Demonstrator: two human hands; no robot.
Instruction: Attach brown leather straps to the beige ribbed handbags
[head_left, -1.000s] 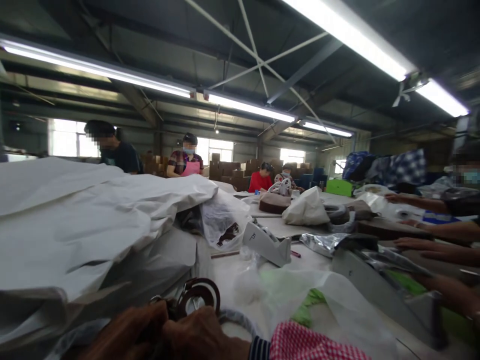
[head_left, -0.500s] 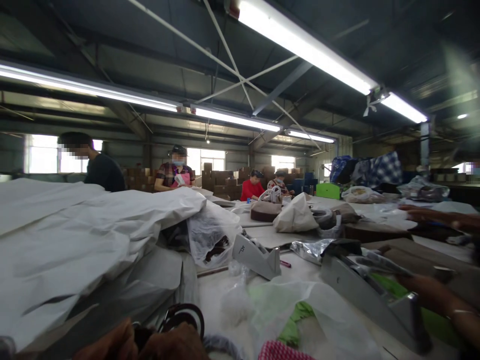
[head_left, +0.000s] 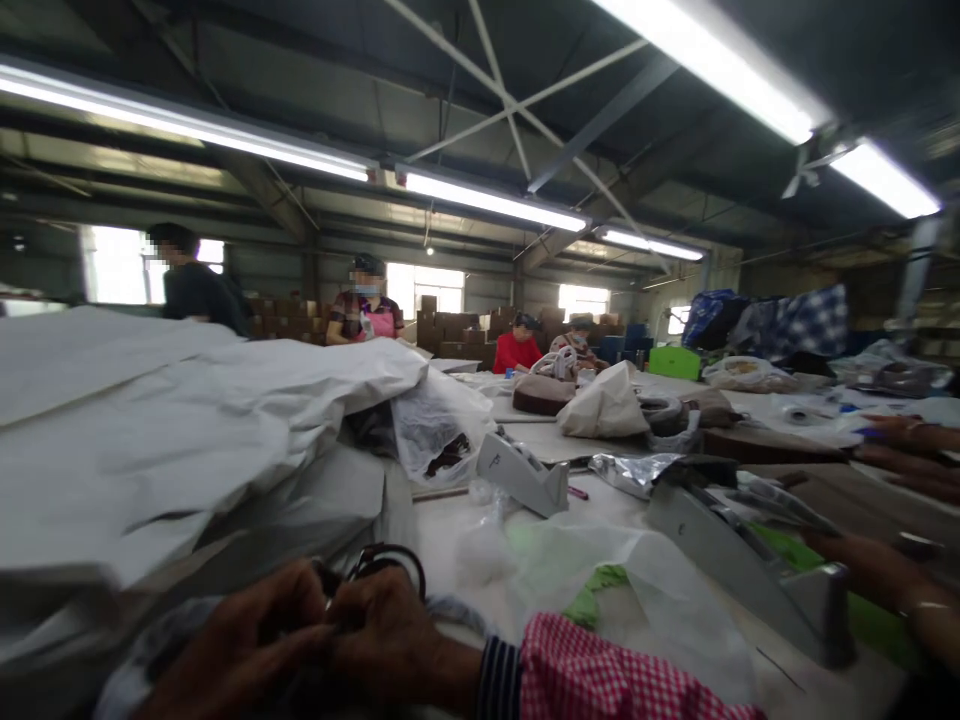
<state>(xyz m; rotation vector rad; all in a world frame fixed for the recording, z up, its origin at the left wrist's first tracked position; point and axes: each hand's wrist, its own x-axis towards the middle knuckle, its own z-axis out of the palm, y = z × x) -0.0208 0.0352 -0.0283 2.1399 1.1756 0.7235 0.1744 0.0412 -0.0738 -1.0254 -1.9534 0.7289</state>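
At the bottom of the view my left hand [head_left: 244, 640] is closed, its thumb and fingers pinched together beside my right hand. My right hand [head_left: 394, 635], coming out of a red-and-white checked sleeve [head_left: 600, 665] with a striped cuff, is closed too, its fingertips meeting those of my left hand. What they pinch is small, dark and mostly hidden by the fingers. Just behind my right hand rises a dark brown, glossy curved loop [head_left: 412, 565], like a strap or handle. Greyish wrapped material [head_left: 127, 680] lies under my left hand.
Large white sheets [head_left: 225, 400] are heaped at left. Grey tape dispensers [head_left: 525, 475] [head_left: 750, 580] stand on the table, with thin plastic bags [head_left: 645, 580] near me. At right are a co-worker's hands [head_left: 870, 570] [head_left: 915, 445]. Bags and other people are farther back.
The view has tipped down, so both my hands and the checked sleeve show more fully. The co-worker's far hand at right shows spread fingers over the table.
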